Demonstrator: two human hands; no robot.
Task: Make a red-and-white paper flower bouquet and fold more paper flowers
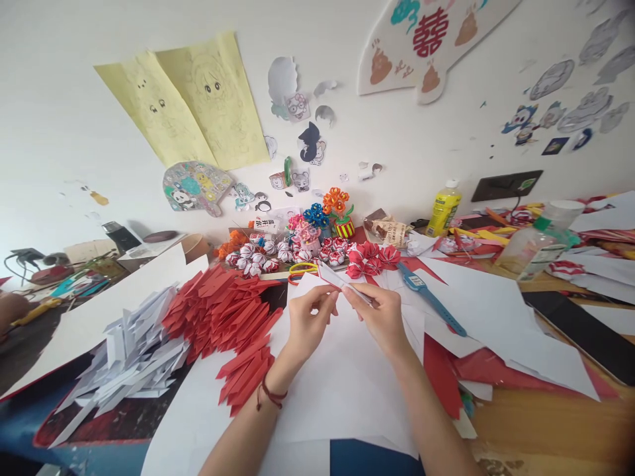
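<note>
Between my two hands is a small folded paper piece (pixel 331 274), white with some red along it. My left hand (pixel 308 318) pinches its lower left side with thumb and forefinger. On the other side, the fingers of my right hand (pixel 381 316) are closed on the same piece; part of it is hidden behind them. White paper sheets (pixel 342 390) lie under both hands. To the left is a heap of folded red paper strips (pixel 223 314), and beyond it a heap of folded white strips (pixel 131 357). Yellow-handled scissors (pixel 302 268) lie just behind my hands.
Red-and-white folded paper balls (pixel 372 258) sit at the back, near a striped flower pot (pixel 344 228). On the right are a blue watch (pixel 436 304), a black phone (pixel 585 330) and a clear bottle (pixel 538 244). Another person's hand (pixel 12 311) shows at far left.
</note>
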